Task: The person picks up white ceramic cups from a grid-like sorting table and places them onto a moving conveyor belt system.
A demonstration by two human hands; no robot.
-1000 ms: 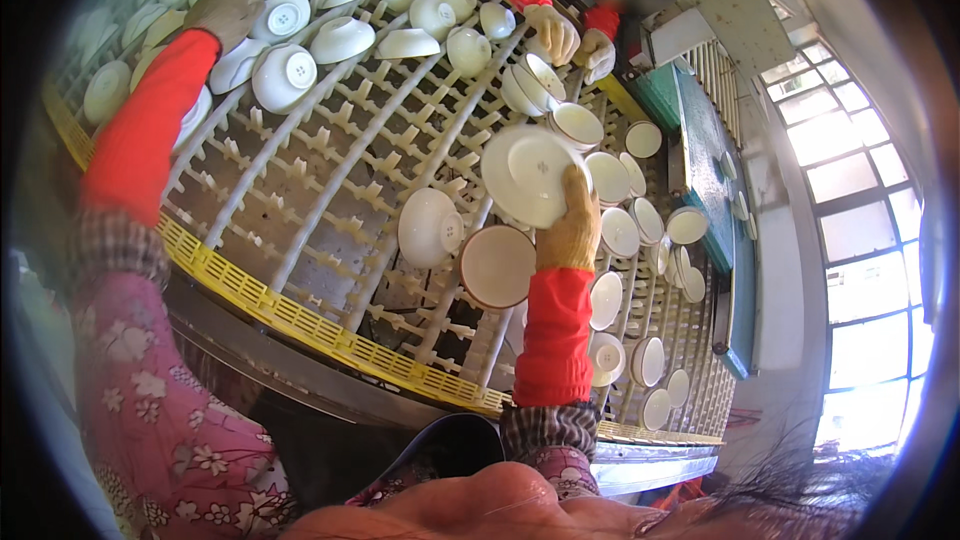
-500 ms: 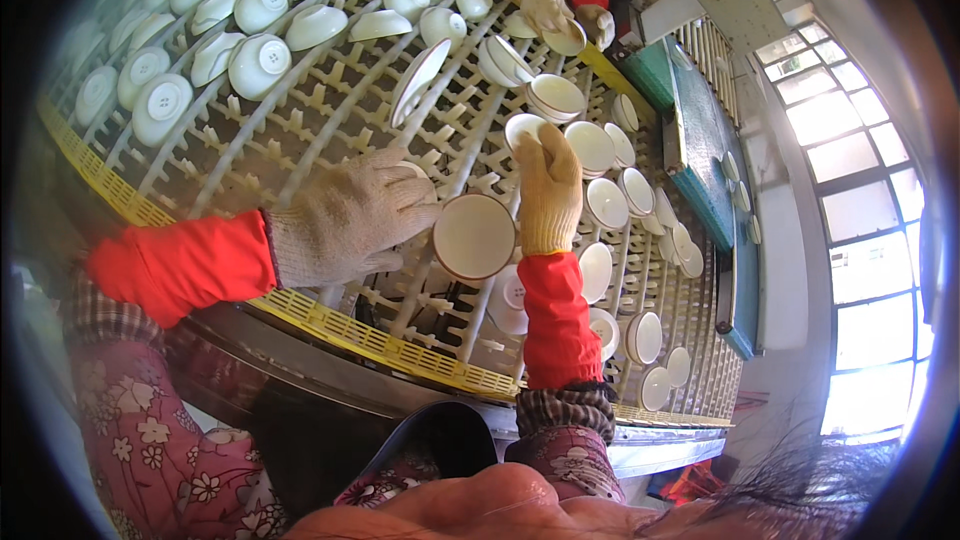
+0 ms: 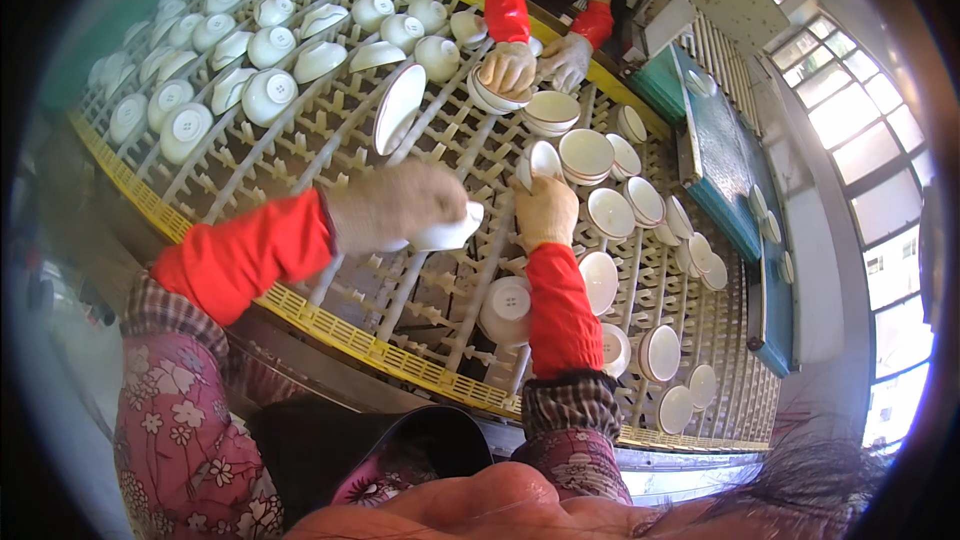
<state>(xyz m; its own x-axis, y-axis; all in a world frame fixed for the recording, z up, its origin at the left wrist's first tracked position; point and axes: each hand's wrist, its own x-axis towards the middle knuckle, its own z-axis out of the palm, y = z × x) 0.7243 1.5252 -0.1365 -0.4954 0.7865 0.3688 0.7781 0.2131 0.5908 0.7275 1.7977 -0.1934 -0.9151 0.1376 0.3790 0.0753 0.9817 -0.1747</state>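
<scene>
My left hand [image 3: 405, 205], in a tan knit glove and smeared by motion, is closed on the edge of a white bowl [image 3: 452, 232], tilted on its side above the rack [image 3: 420, 285]. To its right, my gloved right hand [image 3: 547, 212] grips the near edge of another white bowl [image 3: 541, 162], whose inside faces up and left. Behind that stands a nested pair of bowls [image 3: 587, 155]. An upside-down bowl [image 3: 506, 311] lies left of my right forearm. Farther off, a large bowl [image 3: 400, 108] leans on its edge among the pegs.
Rows of upturned bowls [image 3: 270, 95] cover the rack's far left. Across it, a co-worker's gloved hand [image 3: 507, 72] is on a stack of bowls [image 3: 490, 98]. A yellow edge strip [image 3: 390, 348] runs along my side. At right is a teal conveyor [image 3: 720, 155] carrying several bowls.
My left hand has moved right and taken hold of the bowl, tipping it over. My right hand has come slightly nearer with its bowl. The co-worker's hands have shifted left, one onto a bowl stack.
</scene>
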